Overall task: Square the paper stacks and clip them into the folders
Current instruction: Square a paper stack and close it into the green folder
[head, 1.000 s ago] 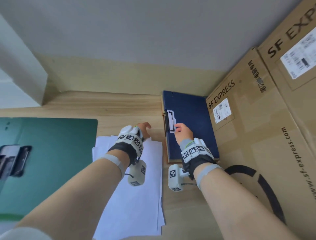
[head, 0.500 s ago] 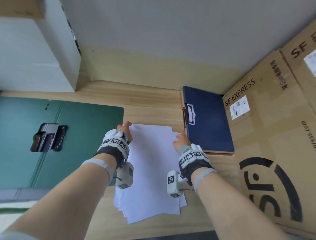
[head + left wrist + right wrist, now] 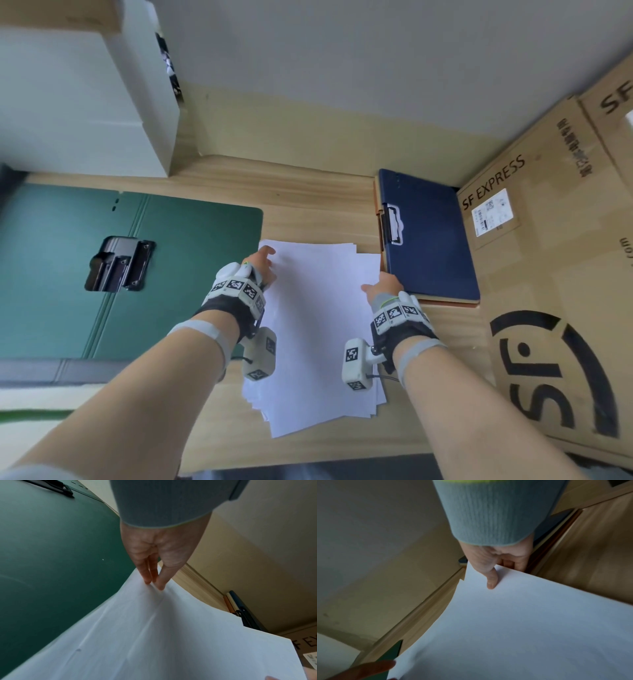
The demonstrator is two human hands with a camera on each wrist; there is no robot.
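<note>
A loose, uneven stack of white paper [image 3: 318,325] lies on the wooden desk between two folders. My left hand [image 3: 265,262] holds its far left edge; in the left wrist view the thumb and fingers [image 3: 145,577] pinch the sheets, which rise to them [image 3: 171,635]. At the far right edge my right hand [image 3: 376,286] grips the stack, thumb [image 3: 491,580] on top of the paper [image 3: 530,622] and fingers curled under it. The green folder [image 3: 188,274] lies open on the left with its metal clip [image 3: 118,263]. On the right, the blue folder [image 3: 435,246] lies with its clip [image 3: 394,224] down.
Large SF Express cardboard boxes [image 3: 555,291] stand against the desk's right side, just behind the blue folder. A white box [image 3: 85,102] stands at the back left, the wall runs behind, and the desk's front edge [image 3: 308,459] is close to me.
My right hand left the blue folder's clip and came to the paper's right edge. Both hands now hold the stack, which sits farther from the desk's front edge than before.
</note>
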